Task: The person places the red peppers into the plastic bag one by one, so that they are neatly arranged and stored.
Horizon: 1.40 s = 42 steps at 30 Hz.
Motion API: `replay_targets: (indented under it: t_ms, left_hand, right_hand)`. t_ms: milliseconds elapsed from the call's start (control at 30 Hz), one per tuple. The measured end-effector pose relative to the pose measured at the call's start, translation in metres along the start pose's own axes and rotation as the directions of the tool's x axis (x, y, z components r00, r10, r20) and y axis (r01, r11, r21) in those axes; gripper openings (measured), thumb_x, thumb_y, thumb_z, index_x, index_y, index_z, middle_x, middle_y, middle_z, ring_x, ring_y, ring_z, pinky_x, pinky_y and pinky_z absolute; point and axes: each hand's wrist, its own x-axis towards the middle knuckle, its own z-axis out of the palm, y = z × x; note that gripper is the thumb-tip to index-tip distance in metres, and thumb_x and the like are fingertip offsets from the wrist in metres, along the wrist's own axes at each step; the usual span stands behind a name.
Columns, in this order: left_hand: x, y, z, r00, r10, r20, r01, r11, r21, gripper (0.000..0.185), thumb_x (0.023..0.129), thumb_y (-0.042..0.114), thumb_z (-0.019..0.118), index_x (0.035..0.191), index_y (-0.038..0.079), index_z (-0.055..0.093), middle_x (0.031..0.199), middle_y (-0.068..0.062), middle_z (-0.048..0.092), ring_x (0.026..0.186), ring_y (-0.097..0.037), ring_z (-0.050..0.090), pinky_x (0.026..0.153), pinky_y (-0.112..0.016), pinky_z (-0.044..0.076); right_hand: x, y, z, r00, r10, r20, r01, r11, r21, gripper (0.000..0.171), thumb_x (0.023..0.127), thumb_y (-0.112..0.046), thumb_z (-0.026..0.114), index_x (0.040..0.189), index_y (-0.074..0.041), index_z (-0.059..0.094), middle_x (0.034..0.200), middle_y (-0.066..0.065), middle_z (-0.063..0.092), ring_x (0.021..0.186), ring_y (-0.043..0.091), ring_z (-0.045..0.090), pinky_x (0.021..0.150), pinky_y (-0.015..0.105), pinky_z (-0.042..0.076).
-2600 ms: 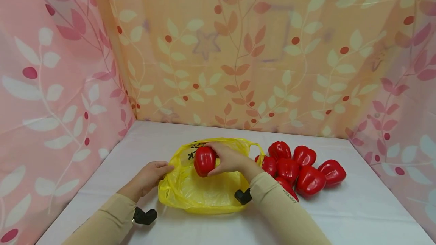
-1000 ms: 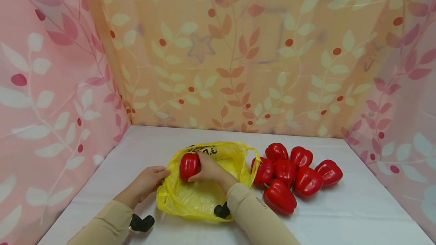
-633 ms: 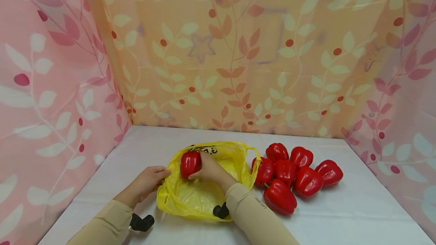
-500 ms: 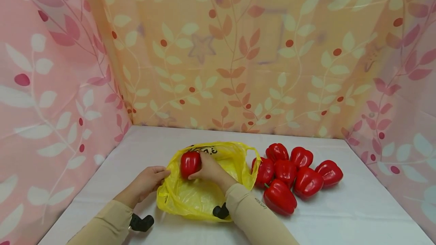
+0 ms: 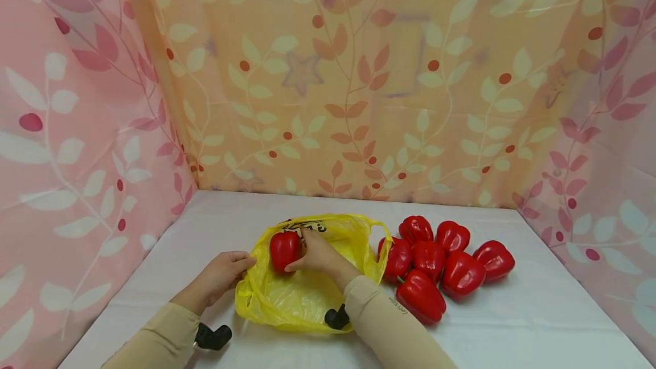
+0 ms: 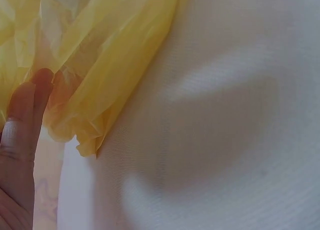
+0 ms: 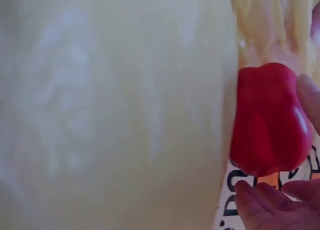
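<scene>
Leftward across the bag's mouth since the earliest frame have gone the red pepper [image 5: 285, 251] and the right hand [image 5: 323, 254], while the left hand [image 5: 220, 277] keeps its place at the rim.

White cloth [image 5: 512, 323] spreads on the left hand's outer side as far as the pink curtain [image 5: 92, 147], and also on the near side of both hands. Ahead of them, the cloth ends at the orange curtain [image 5: 359, 101].

Between the hands gapes the yellow bag [image 5: 282, 315], its near rim passing below the right wrist and its handle loop overlapping the nearest of seven loose peppers [image 5: 429, 258], clustered to the right hand's right. Inside lies the pepper, just left of the right hand and close to the bag's left wall; dark lettering shows beyond the fingers.

The right hand is spread wide about the pepper, thumb at its side, the other fingertips a little apart from it in the wrist view. Narrowed, the left hand pinches the bag's edge, thin film between thumb and fingers.
</scene>
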Motion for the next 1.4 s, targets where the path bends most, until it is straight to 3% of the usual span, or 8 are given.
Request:
replay_targets:
  t_ms: [233, 433, 600, 733, 900, 1067, 1200, 1400]
  left_hand:
    - [0.0, 0.001, 0.0, 1.0, 0.009, -0.001, -0.009, 1.0, 0.005, 0.03, 0.091, 0.027, 0.055, 0.103, 0.001, 0.063, 0.086, -0.006, 0.062, 0.072, -0.017, 0.056, 0.069, -0.028, 0.052]
    - [0.0, 0.001, 0.001, 1.0, -0.006, -0.011, 0.006, 1.0, 0.012, 0.03, 0.091, 0.027, 0.055, 0.103, 0.001, 0.063, 0.088, -0.006, 0.062, 0.073, -0.018, 0.056, 0.069, -0.028, 0.052]
    - [-0.001, 0.001, 0.001, 1.0, -0.012, -0.012, 0.012, 1.0, 0.009, 0.029, 0.091, 0.027, 0.055, 0.102, 0.002, 0.063, 0.088, -0.006, 0.062, 0.073, -0.018, 0.056, 0.069, -0.028, 0.052]
    - [-0.001, 0.002, 0.001, 1.0, -0.01, -0.004, 0.01, 1.0, 0.007, 0.026, 0.091, 0.026, 0.054, 0.099, 0.002, 0.062, 0.088, -0.007, 0.06, 0.074, -0.019, 0.055, 0.069, -0.028, 0.052]
    - [0.0, 0.001, 0.001, 1.0, -0.018, -0.011, 0.018, 1.0, 0.007, 0.023, 0.091, 0.025, 0.055, 0.095, 0.003, 0.061, 0.089, -0.008, 0.06, 0.074, -0.02, 0.055, 0.069, -0.028, 0.051]
    - [0.002, 0.0, 0.002, 0.999, -0.023, -0.036, 0.024, 1.0, 0.019, 0.023, 0.089, 0.026, 0.058, 0.093, 0.004, 0.06, 0.087, -0.007, 0.06, 0.071, -0.021, 0.056, 0.067, -0.029, 0.052]
    - [0.002, 0.0, 0.002, 0.999, -0.026, -0.041, 0.027, 1.0, 0.014, 0.023, 0.087, 0.027, 0.06, 0.092, 0.004, 0.06, 0.084, -0.007, 0.06, 0.07, -0.021, 0.056, 0.066, -0.029, 0.052]
    - [0.001, 0.001, 0.002, 0.999, -0.026, -0.038, 0.026, 1.0, 0.009, 0.026, 0.085, 0.029, 0.063, 0.091, 0.004, 0.06, 0.083, -0.008, 0.059, 0.07, -0.021, 0.055, 0.065, -0.029, 0.051]
  right_hand:
    - [-0.004, -0.004, -0.012, 0.999, 0.026, 0.046, -0.026, 1.0, 0.007, 0.096, 0.065, -0.038, 0.081, 0.14, -0.005, 0.032, 0.14, 0.013, 0.037, 0.125, 0.028, 0.038, 0.102, 0.043, 0.034]
    - [-0.007, -0.004, -0.026, 0.996, -0.041, 0.085, 0.041, 0.999, 0.0, 0.082, 0.067, -0.035, 0.08, 0.135, -0.007, 0.042, 0.134, 0.01, 0.046, 0.117, 0.026, 0.048, 0.097, 0.038, 0.04]
    - [-0.012, -0.005, -0.046, 0.988, -0.107, 0.115, 0.098, 0.992, 0.084, 0.069, 0.07, -0.029, 0.079, 0.128, -0.006, 0.051, 0.123, 0.012, 0.055, 0.111, 0.027, 0.053, 0.095, 0.037, 0.042]
    - [-0.016, -0.008, -0.063, 0.986, -0.106, 0.128, 0.098, 0.993, 0.066, 0.06, 0.071, -0.033, 0.078, 0.122, -0.012, 0.056, 0.116, 0.007, 0.059, 0.108, 0.023, 0.055, 0.091, 0.034, 0.045]
    - [-0.025, -0.01, -0.083, 0.983, -0.102, 0.152, 0.09, 0.992, 0.086, 0.059, 0.072, -0.036, 0.076, 0.123, -0.015, 0.055, 0.117, 0.004, 0.059, 0.11, 0.02, 0.054, 0.093, 0.035, 0.044]
    - [-0.033, -0.009, -0.101, 0.981, -0.123, 0.149, 0.104, 0.987, 0.125, 0.059, 0.072, -0.036, 0.076, 0.123, -0.014, 0.055, 0.114, 0.0, 0.061, 0.11, 0.02, 0.054, 0.094, 0.035, 0.044]
    - [-0.039, -0.006, -0.113, 0.978, -0.164, 0.13, 0.15, 0.983, 0.109, 0.059, 0.073, -0.034, 0.075, 0.124, -0.012, 0.055, 0.113, -0.001, 0.061, 0.109, 0.019, 0.055, 0.095, 0.034, 0.043]
    - [-0.051, -0.001, -0.134, 0.985, -0.152, 0.088, 0.145, 0.986, 0.082, 0.06, 0.073, -0.036, 0.075, 0.125, -0.013, 0.055, 0.115, 0.0, 0.06, 0.107, 0.016, 0.055, 0.096, 0.036, 0.042]
